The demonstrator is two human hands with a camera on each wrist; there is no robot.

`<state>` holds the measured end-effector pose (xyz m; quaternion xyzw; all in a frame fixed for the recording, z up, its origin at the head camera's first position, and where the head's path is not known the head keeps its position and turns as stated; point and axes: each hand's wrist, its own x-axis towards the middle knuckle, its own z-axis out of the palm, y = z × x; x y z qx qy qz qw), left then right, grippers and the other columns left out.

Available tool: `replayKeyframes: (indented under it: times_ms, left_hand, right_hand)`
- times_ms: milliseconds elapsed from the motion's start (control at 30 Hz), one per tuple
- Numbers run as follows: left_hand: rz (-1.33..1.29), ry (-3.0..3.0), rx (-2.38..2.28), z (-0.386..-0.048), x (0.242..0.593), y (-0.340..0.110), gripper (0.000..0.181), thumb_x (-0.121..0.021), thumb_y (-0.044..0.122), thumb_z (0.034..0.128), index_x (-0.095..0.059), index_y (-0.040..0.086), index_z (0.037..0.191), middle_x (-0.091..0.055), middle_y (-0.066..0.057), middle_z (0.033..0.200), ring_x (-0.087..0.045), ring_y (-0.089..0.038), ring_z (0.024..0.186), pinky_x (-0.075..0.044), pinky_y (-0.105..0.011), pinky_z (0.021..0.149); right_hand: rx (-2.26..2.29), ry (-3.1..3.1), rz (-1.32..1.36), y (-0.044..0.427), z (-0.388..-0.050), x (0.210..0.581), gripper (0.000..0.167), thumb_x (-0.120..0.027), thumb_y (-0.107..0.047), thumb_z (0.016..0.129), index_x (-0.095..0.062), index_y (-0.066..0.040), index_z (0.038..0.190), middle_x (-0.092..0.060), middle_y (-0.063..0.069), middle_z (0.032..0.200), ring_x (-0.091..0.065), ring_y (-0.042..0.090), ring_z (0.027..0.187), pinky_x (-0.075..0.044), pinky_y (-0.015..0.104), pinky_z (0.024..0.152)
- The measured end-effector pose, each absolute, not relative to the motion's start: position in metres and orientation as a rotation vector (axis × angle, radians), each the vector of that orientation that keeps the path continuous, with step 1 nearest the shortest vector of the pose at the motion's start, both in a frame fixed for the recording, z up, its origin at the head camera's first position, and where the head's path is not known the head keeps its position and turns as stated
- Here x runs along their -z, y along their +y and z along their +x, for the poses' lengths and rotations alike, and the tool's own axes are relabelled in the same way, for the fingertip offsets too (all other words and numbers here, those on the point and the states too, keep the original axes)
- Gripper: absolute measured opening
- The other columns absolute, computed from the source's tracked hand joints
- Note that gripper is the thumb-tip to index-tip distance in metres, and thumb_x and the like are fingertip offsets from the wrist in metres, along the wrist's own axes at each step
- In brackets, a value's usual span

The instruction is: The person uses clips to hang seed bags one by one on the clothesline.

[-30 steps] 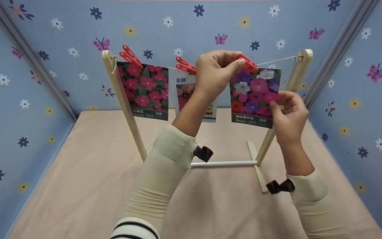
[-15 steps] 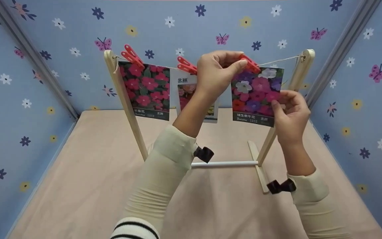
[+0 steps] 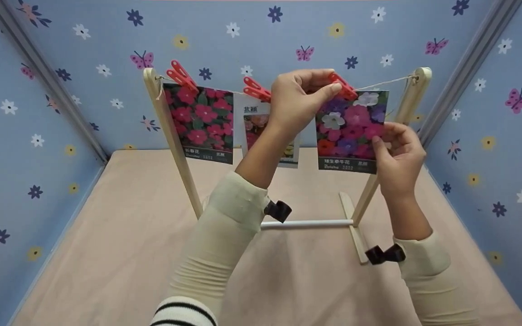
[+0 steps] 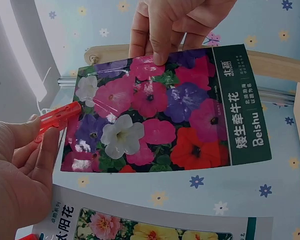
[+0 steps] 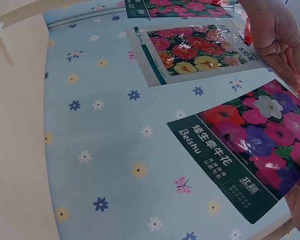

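Note:
My left hand (image 3: 299,102) pinches a red clothespin (image 3: 343,87) at the top edge of a flower seed packet (image 3: 350,131). In the left wrist view that clothespin (image 4: 60,116) meets the end of the packet (image 4: 150,115). My right hand (image 3: 401,156) pinches the packet's right edge between thumb and fingers. Left of it, a pale seed packet (image 3: 292,156) hangs under a second red clothespin (image 3: 256,89), partly hidden by my left forearm. A pink-flowered packet (image 3: 204,122) hangs at the far left under another red clothespin (image 3: 181,76).
A thin string (image 3: 381,84) runs between two wooden posts, the left post (image 3: 170,140) and the right post (image 3: 413,104). A white rod (image 3: 308,223) joins them low down. A wooden foot (image 3: 354,231) rests on the pinkish cloth (image 3: 143,271). Blue patterned walls (image 3: 243,50) enclose the space.
The whole head view has shifted slightly to the right. Both hands keep their hold on the clothespin and packet; the packet's lower right corner sits slightly higher.

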<state>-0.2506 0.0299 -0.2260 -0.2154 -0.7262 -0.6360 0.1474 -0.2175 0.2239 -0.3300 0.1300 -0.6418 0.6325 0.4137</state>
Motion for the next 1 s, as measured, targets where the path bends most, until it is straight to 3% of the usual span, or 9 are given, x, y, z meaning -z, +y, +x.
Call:
replayKeyframes:
  times_ms: [367, 667, 1000]
  left_hand:
    - [-0.646, -2.129, 1.835, -0.250, 0.224, 0.027, 0.034, -0.075, 0.016, 0.0871, -0.070, 0.004, 0.118, -0.073, -0.002, 0.100, -0.066, -0.011, 0.086, -0.053, -0.018, 0.079]
    - [-0.667, -2.100, 1.880, -0.250, 0.228, 0.027, 0.036, -0.077, 0.015, 0.0857, -0.069, 0.002, 0.119, -0.073, -0.005, 0.102, -0.068, -0.011, 0.088, -0.053, -0.019, 0.081]
    - [-0.711, -2.048, 1.846, -0.245, 0.234, 0.029, 0.045, -0.077, 0.014, 0.0854, -0.064, 0.001, 0.126, -0.070, -0.006, 0.113, -0.069, -0.009, 0.092, -0.054, -0.019, 0.081]
  right_hand:
    - [-1.516, -1.623, 0.324, 0.226, -0.219, 0.331, 0.024, -0.064, 0.011, 0.087, -0.067, 0.005, 0.109, -0.066, 0.010, 0.092, -0.062, 0.019, 0.081, -0.050, 0.021, 0.064]
    - [-1.446, -1.659, 0.334, 0.225, -0.216, 0.336, 0.029, -0.062, 0.012, 0.088, -0.064, 0.009, 0.117, -0.066, 0.015, 0.111, -0.064, 0.023, 0.103, -0.052, 0.031, 0.093]
    - [-1.439, -1.607, 0.358, 0.220, -0.202, 0.333, 0.025, -0.059, 0.021, 0.083, -0.061, 0.018, 0.109, -0.062, 0.013, 0.115, -0.060, 0.028, 0.111, -0.048, 0.037, 0.099]
